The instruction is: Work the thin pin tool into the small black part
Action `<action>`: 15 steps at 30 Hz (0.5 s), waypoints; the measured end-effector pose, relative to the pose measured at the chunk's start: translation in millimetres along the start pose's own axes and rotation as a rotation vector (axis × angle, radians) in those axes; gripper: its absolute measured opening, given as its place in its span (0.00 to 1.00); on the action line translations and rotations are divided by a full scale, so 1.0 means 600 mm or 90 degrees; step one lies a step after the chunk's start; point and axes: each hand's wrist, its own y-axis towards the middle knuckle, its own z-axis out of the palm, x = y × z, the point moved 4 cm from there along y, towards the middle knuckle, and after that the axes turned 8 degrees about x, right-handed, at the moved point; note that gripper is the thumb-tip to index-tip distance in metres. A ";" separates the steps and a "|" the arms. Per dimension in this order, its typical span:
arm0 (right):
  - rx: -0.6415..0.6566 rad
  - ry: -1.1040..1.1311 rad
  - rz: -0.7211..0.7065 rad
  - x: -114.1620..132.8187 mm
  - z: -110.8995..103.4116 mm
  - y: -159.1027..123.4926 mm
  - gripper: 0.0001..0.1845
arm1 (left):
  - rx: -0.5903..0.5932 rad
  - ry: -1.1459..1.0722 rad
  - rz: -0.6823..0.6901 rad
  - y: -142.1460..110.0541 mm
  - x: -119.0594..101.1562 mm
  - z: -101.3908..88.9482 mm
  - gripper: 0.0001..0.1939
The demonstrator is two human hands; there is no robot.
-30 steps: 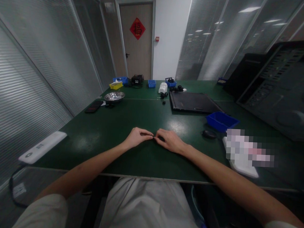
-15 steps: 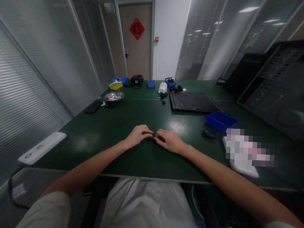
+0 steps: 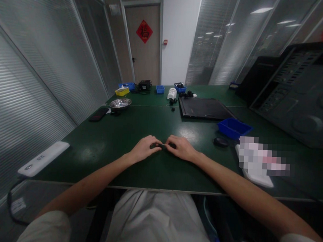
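Both my hands rest close together on the green table (image 3: 118,133), near its front edge. My left hand (image 3: 145,147) and my right hand (image 3: 182,148) each have their fingers curled round the ends of a small black part (image 3: 162,146) held between them. The part is mostly hidden by the fingers, so I cannot make out what it is.
To the right lie a black oval piece (image 3: 221,141), a blue bin (image 3: 234,127) and a white item (image 3: 255,168). A black flat panel (image 3: 205,108) lies further back, with a steel bowl (image 3: 120,103), a phone (image 3: 98,114) and small bins beyond. A white power strip (image 3: 43,158) sits left.
My left hand has slid a little rightward and closed further over the small black part. More of the part shows between the two hands now.
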 end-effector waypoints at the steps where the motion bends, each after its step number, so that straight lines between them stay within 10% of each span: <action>1: 0.002 0.001 -0.002 0.000 0.001 0.000 0.08 | -0.006 0.004 -0.004 0.001 0.001 0.000 0.12; 10: 0.000 0.006 0.005 -0.004 0.000 0.000 0.08 | 0.015 0.030 -0.015 0.007 0.016 0.007 0.13; 15: 0.003 0.012 0.006 0.000 -0.004 -0.001 0.09 | 0.042 0.066 -0.090 -0.010 0.108 -0.046 0.16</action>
